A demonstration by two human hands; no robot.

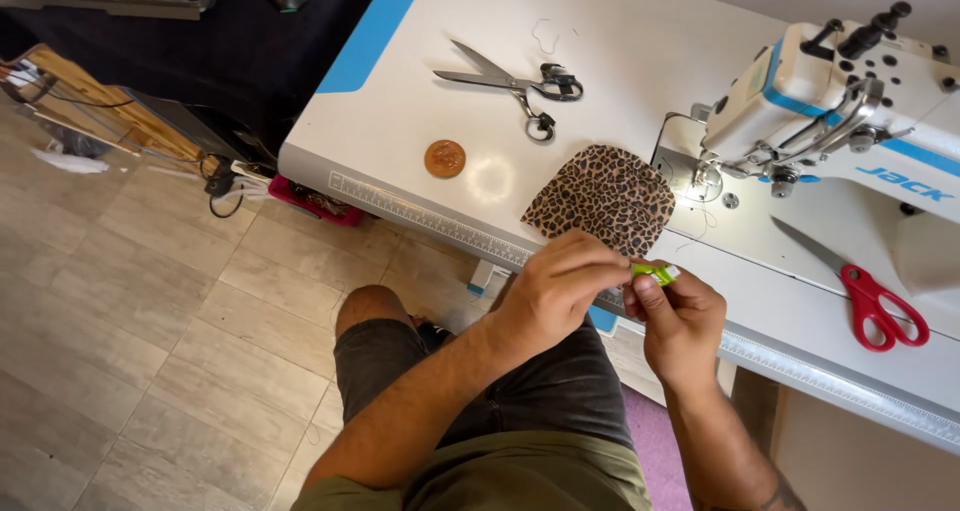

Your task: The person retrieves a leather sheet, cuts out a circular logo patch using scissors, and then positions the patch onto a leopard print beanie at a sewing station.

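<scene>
Both my hands meet over the front edge of the white sewing table, above my lap. My right hand pinches a small bright green tool between thumb and fingers. My left hand closes its fingertips on the tool's left end. Just beyond them a piece of leopard-print fabric lies flat on the table, next to the needle of the white and blue sewing machine.
Metal shears lie at the table's far middle, with a round brown disc nearer the front. Red-handled scissors rest on the right. A ruler strip runs along the front edge. Tiled floor and cables are at left.
</scene>
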